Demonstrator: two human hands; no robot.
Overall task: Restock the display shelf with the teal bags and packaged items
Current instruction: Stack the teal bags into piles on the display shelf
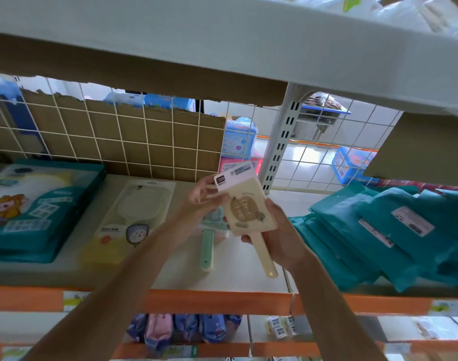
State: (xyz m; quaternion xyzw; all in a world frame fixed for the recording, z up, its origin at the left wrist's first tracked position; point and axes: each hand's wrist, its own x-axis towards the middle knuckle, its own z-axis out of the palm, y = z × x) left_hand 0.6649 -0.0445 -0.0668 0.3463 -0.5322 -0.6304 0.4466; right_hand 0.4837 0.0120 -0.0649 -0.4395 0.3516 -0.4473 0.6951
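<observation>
Teal packs (40,204): lay stacked flat at the left of the frame, on the shelf.
Yellow pack (129,220): lay flat just right of them, with its top toward the wire grid.
Left hand (205,195): was at centre frame and pinched the upper left edge of the cream pack by its white header card. The blur hid the exact finger positions.
Green pack (208,246): lay on the shelf below the hands with its handle pointing at the lower edge of the frame.
Cream pack (246,212): was held in the air above the shelf, just right of and over the green pack. Its long axis ran from the header card at upper left to the handle at lower right.
Right hand (282,230): grasped the lower body of the cream pack from the right, with fingers curled under it. It looked to be the hand carrying the load.
Coming move: probably setting the cream pack down beside the green one, handle to the front.
Shelf (238,261): pale and flat, with bare space right of the green pack and an orange strip (209,300) along its front.
Teal bags (379,230): were piled overlapping at the right, near the right hand.
Room: a wire grid (118,142) backed by torn cardboard (170,142) closed the rear, and an upper shelf (222,48) hung low overhead.
</observation>
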